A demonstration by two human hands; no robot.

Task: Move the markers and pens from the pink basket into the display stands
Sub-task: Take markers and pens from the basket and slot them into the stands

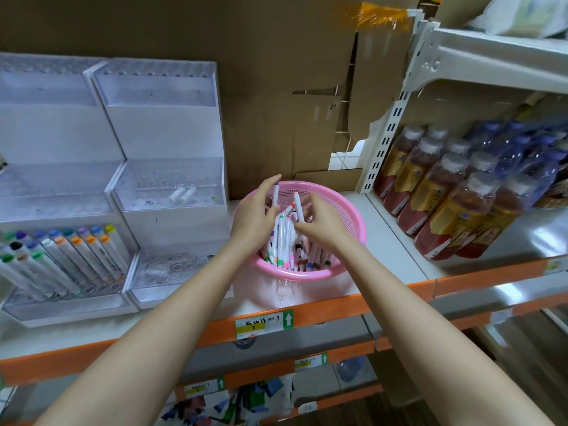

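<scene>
Both hands grip: left hand (253, 212) curls round a purple-tipped pen (275, 194), right hand (322, 224) pinches a white pen (298, 208). We note tiered clear acrylic display stands (167, 179) just left of the round, perforated pink plastic basket (353, 210), heaped with markers and pens (284, 247). Forearms reach in, hands over the basket. White, orange-edged shelf (393, 250); cardboard (246, 56) behind.

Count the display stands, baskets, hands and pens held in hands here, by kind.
Display stands: 2, left stand and right stand
Baskets: 1, pink basket
Hands: 2, left hand and right hand
Held pens: 2, purple-tipped pen and white pen
Total: 7
</scene>
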